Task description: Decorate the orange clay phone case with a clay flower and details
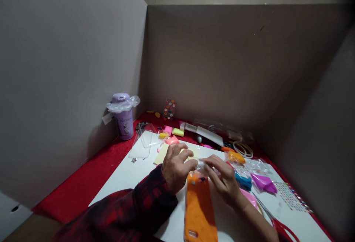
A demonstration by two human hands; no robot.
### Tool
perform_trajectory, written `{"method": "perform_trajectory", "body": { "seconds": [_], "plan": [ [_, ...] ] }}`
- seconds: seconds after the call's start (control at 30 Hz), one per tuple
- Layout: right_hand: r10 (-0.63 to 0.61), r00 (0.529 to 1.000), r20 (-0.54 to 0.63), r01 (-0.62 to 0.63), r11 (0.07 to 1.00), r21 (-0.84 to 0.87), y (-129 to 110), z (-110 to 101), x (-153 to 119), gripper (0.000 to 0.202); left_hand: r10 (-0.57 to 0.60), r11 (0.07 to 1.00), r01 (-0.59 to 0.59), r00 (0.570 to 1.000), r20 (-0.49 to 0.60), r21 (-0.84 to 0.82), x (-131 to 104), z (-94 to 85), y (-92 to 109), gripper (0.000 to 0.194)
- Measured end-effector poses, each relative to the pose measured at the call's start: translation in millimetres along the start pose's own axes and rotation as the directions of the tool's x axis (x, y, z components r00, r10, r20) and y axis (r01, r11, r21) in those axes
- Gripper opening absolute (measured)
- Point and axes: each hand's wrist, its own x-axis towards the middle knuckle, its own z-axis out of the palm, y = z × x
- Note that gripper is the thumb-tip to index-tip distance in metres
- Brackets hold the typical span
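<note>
Between my two hands is a small clear plastic packet with something white in it (200, 166), partly hidden by the fingers. My left hand (177, 166), in a red and black plaid sleeve, has its thumb and fingers curled around the packet's left side. On the other side my right hand (223, 177) pinches it with thumb and forefinger. Just below lies a phone case covered in orange clay (200, 208), with a small cutout near its lower end and dark bits at its top edge. Under the hands, pale yellow paper (161, 154) rests on the white board (116, 183).
Clear phone cases (140, 146) lie left, near a lilac tumbler (124, 120). Pink clay (172, 140), a yellow-green piece (178, 132) and orange clay (235, 157) sit behind. At right are teal clay (243, 181), a magenta packet (263, 183), gem stickers (291, 196) and red-handled scissors (280, 227).
</note>
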Motion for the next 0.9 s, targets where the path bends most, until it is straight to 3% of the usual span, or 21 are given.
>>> {"method": "perform_trajectory", "body": {
  "seconds": [0.33, 0.6, 0.9],
  "plan": [
    [-0.05, 0.999, -0.005, 0.05, 0.998, 0.05, -2.4, -2.6, 0.5, 0.02, 0.073, 0.997, -0.072, 0.996, 0.044, -0.014, 2.5, -5.7, 2.8, 0.009],
    [-0.065, 0.998, -0.006, 0.065, 0.998, 0.015, -0.8, -0.7, -0.4, 0.023, -0.047, 0.992, 0.053, 0.997, 0.055, -0.111, 4.3, -10.0, 2.2, 0.009],
    [-0.091, 0.99, -0.104, 0.08, 0.991, -0.107, 1.8, -1.7, 1.7, 0.022, -0.139, 0.96, 0.145, 0.989, 0.039, -0.24, 6.6, -14.5, 6.1, 0.015]
  ]
}}
